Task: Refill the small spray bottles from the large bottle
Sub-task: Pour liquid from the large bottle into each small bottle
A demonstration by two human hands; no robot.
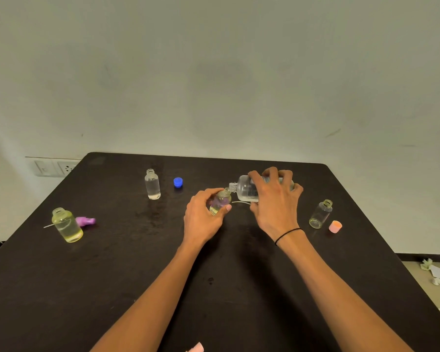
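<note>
My right hand [274,196] grips the large clear bottle [244,188], tipped on its side with its open neck pointing left. That neck meets the mouth of a small clear bottle [220,200], which my left hand [202,214] holds tilted above the dark table [137,275]. Three more small open bottles stand around: a clear one [152,184] at the back left, a yellowish one [66,224] at the far left, and a nearly empty one [320,214] at the right.
A blue cap [178,182] lies behind the hands. A purple spray head [85,221] with its tube lies beside the yellowish bottle. A pink cap [335,226] sits by the right bottle. A thin white tube [240,202] lies under the large bottle. Paper scraps litter the floor at right.
</note>
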